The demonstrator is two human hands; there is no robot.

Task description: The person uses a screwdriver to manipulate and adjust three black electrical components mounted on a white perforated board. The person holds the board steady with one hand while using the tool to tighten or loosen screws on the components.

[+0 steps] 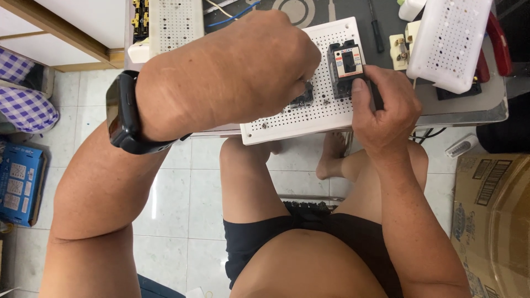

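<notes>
- You are sitting at the bench (464, 113), working on a white perforated board (309, 118) that is overhanging the bench's near edge above your knees.
- Your right hand (386, 113) is closing around the lower side of a black circuit breaker (345, 66), thumb pressing against its near face; the breaker is standing on the board's right half.
- Your left hand (248, 66) is curling into a loose fist over the board's middle, with the fingertips pointing down at a second, smaller black device (303, 98). Whether you are gripping a tool or a screw there cannot be told, since the hand is hiding it.
- Judging by position, both devices are already sitting on the board; whether they are fully fastened is not showing, so fixing appears to be in progress, and no wiring is showing on the board.
- A screwdriver (375, 27) is lying untouched towards the bench's far edge, beside white perforated trays (452, 41) at the far right corner.
- A black wristwatch (124, 113) is sitting on your left wrist.
</notes>
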